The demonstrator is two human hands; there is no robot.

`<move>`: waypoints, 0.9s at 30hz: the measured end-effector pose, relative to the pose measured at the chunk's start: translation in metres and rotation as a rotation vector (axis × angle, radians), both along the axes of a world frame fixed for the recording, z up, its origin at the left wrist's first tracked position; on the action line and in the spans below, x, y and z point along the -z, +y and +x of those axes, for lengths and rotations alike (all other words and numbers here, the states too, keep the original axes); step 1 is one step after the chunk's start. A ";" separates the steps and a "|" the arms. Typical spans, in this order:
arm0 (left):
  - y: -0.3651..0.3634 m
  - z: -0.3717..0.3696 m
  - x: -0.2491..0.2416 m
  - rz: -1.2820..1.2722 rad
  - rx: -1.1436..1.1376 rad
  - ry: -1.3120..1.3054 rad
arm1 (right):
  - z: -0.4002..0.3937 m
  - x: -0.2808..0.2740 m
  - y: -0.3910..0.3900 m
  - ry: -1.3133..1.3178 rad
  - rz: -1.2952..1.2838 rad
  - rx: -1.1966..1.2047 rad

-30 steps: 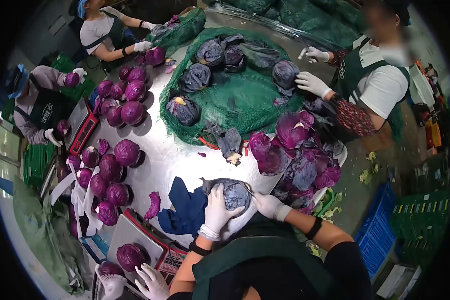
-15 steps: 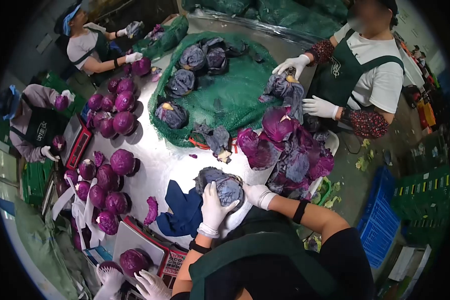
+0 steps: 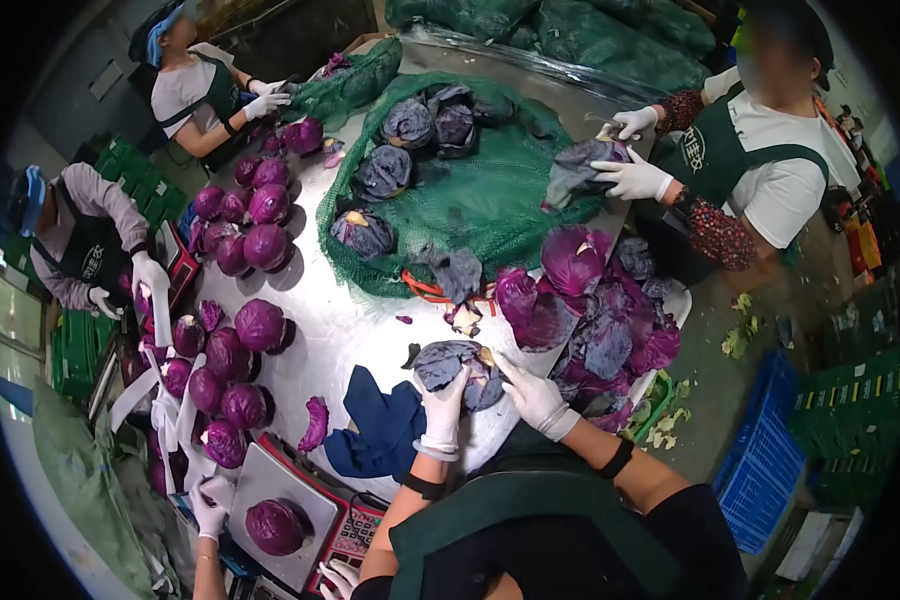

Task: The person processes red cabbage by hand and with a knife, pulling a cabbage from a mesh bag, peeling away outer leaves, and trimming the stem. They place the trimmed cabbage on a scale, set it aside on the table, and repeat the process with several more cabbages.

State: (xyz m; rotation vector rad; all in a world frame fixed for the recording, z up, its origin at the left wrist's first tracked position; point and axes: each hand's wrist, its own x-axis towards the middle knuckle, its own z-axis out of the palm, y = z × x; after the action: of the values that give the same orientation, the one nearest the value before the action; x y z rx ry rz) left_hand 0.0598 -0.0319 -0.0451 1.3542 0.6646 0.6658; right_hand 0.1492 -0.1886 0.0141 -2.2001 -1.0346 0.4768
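Note:
A red cabbage [image 3: 448, 362] with dull grey-purple outer leaves is at the near edge of the metal table, its pale stem end turned to the right. Wearing a white glove, my left hand [image 3: 442, 408] is closed against its near left side. From the right, my gloved right hand [image 3: 536, 398] grips it close to the stem, fingers bent over the leaves. A dark blue cloth [image 3: 378, 425] lies just left of my left hand. Beyond the cabbage, loose outer leaves [image 3: 455, 272] rest by the rim of a green mesh bag [image 3: 460, 215] containing several untrimmed cabbages.
Peeled red cabbages [image 3: 228, 355] stand at the left, and one [image 3: 275, 527] sits on a scale [image 3: 315, 500]. A heap of stripped leaves [image 3: 610, 335] fills a tub at right. Across the table a co-worker [image 3: 730, 150] holds a cabbage. A blue crate [image 3: 755, 455] is on the floor.
The cabbage in my hands has turned, showing its stem end at right. My right hand has shifted up onto it from its lower right side. A co-worker's hands have left the cabbage on the scale.

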 end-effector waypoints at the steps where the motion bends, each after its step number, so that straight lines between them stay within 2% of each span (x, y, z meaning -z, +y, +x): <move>1: 0.000 -0.002 -0.005 -0.008 -0.002 0.012 | 0.004 0.004 -0.001 0.012 -0.008 -0.002; 3: -0.001 0.001 -0.023 0.155 0.033 0.083 | 0.020 0.011 -0.004 0.052 0.099 0.008; 4: -0.002 0.003 -0.038 -0.003 0.051 0.098 | 0.028 0.011 -0.001 0.140 -0.010 0.057; 5: -0.001 0.005 -0.025 0.007 0.037 0.057 | 0.039 0.032 0.002 0.194 -0.095 0.068; 7: 0.002 -0.004 -0.033 -0.008 0.065 0.174 | 0.058 0.052 0.001 0.297 -0.009 0.143; 8: 0.010 -0.014 -0.012 0.118 0.099 0.286 | 0.061 0.046 -0.003 0.429 0.071 0.210; 9: 0.008 -0.027 -0.021 -0.018 0.113 0.141 | 0.064 0.044 -0.004 0.392 -0.050 0.185; 11: 0.017 -0.060 -0.029 -0.383 0.224 0.061 | 0.070 0.087 -0.013 0.099 0.345 0.031; 13: 0.027 -0.093 -0.034 -0.467 0.360 0.162 | 0.064 0.036 -0.020 0.615 0.118 0.255; 14: 0.030 -0.102 -0.021 -0.227 0.382 0.168 | 0.064 0.047 -0.028 0.491 0.101 0.231; 15: 0.029 -0.101 -0.046 -0.140 0.400 0.254 | 0.060 0.025 -0.032 0.523 0.033 0.248; 17: 0.031 -0.083 -0.080 0.692 0.499 0.423 | 0.057 0.012 -0.050 0.476 0.112 0.221; 19: 0.034 -0.065 -0.082 0.703 0.743 0.348 | 0.070 0.003 -0.074 0.578 0.113 0.455; 21: 0.027 -0.062 -0.061 0.548 0.559 0.354 | 0.095 0.045 -0.124 0.636 0.192 0.769; 23: 0.030 -0.057 -0.048 0.320 0.330 0.516 | 0.115 0.083 -0.162 0.363 -0.062 0.987; 24: 0.036 -0.057 -0.049 0.244 0.337 0.557 | 0.125 0.133 -0.192 0.040 -0.155 0.916; 25: 0.041 -0.057 -0.052 0.166 0.342 0.602 | 0.108 0.102 -0.175 -0.060 -0.081 0.877; 27: 0.026 -0.055 -0.053 0.399 0.252 0.389 | 0.071 0.030 -0.119 0.047 -0.019 0.793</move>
State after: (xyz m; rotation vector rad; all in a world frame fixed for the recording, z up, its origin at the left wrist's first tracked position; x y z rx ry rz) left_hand 0.0047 -0.0062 0.0083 1.9310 0.6725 0.3402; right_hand 0.2202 -0.3077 -0.0155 -2.3718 -0.0795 0.1656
